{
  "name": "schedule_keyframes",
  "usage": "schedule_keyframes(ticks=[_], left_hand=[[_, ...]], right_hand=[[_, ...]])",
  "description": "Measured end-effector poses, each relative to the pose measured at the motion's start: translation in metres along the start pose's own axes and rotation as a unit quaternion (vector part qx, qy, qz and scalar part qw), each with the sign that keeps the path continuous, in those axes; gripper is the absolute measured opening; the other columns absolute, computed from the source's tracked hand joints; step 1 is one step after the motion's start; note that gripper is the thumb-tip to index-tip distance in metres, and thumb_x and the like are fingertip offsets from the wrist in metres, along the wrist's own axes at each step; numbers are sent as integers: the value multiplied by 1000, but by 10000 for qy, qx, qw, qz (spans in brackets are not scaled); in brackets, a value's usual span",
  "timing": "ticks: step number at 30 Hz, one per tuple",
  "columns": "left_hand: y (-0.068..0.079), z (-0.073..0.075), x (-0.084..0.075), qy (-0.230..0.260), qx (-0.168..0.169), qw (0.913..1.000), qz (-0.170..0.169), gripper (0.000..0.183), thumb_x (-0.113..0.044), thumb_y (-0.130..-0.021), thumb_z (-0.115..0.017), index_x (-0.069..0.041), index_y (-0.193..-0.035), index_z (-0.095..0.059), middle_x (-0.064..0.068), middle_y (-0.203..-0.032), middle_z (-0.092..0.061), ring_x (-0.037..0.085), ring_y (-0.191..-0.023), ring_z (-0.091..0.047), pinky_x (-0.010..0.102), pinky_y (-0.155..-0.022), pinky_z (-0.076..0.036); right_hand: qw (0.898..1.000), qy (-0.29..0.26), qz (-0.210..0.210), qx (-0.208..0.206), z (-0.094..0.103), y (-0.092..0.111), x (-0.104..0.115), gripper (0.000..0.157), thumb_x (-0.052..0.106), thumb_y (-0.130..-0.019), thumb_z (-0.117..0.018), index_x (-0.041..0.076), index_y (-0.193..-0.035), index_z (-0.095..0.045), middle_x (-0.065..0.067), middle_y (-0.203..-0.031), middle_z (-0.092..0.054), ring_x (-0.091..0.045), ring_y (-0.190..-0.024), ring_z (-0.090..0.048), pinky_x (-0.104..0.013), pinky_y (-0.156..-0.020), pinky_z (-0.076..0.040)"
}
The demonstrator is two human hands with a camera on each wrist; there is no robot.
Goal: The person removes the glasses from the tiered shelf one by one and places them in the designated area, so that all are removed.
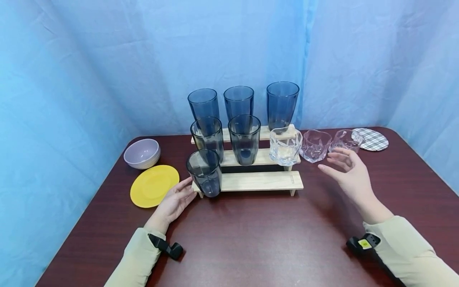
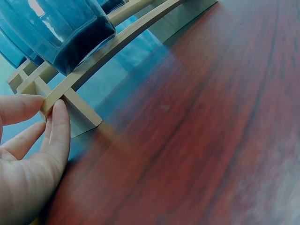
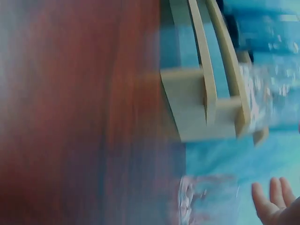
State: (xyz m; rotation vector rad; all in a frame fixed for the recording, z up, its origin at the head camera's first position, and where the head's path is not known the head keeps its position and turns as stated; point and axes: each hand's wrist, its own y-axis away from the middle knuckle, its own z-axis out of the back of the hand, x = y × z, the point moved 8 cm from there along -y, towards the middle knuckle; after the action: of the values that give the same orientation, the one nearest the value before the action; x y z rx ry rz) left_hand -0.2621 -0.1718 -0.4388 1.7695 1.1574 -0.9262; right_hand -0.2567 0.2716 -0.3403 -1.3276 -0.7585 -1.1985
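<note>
A three-tier wooden rack [image 1: 258,181] stands mid-table. My left hand [image 1: 176,201] pinches the left end of its lowest step; the left wrist view shows thumb and fingers [image 2: 60,129] at that end. Just beside them a grey-blue tumbler [image 1: 205,173] stands on the same step. The middle step bears two more tumblers [image 1: 245,139] and a clear wavy glass [image 1: 285,146]; three blue tumblers [image 1: 282,105] line the top step. My right hand [image 1: 353,177], empty with fingers spread and bent, hovers near two clear glasses [image 1: 315,145] right of the rack.
A lilac bowl [image 1: 142,154] and a yellow plate [image 1: 154,186] sit at the left, the plate close to my left hand. At the far right lies a checked round plate [image 1: 371,139]. Blue curtains [image 1: 215,44] hang behind the dark wooden table [image 1: 258,239].
</note>
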Motion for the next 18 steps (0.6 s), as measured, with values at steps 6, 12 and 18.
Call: schedule_keyframes(ticks=[6,12,18], left_hand=[[0,0,1,-51,28,10000,48,60,5,-97,-34,-1,-151,-9,0,-107,-42,1,-85,-57,15,-88,-48],[-1,1,1,-18,67,10000,34,60,5,-97,-34,0,-151,-8,0,-105,-45,2,-83,-57,15,-87,-49],[0,0,-1,-44,96,9999,6,60,6,-97,-33,2,-150,-7,0,-103,-45,1,-83,-57,15,-87,-48]], right_hand=[[9961,-509,561,462,-31,17,25,55,-13,-76,-69,18,-118,-53,10,-108,-60,1,-98,-60,-14,-81,-51],[9922,-512,691,898,-59,24,39,54,-15,-75,-68,12,-119,-52,7,-109,-61,1,-99,-60,-17,-84,-51],[9908,-171,585,1208,-80,25,43,56,-8,-78,-70,-7,-127,-43,0,-114,-59,-3,-103,-59,-17,-87,-50]])
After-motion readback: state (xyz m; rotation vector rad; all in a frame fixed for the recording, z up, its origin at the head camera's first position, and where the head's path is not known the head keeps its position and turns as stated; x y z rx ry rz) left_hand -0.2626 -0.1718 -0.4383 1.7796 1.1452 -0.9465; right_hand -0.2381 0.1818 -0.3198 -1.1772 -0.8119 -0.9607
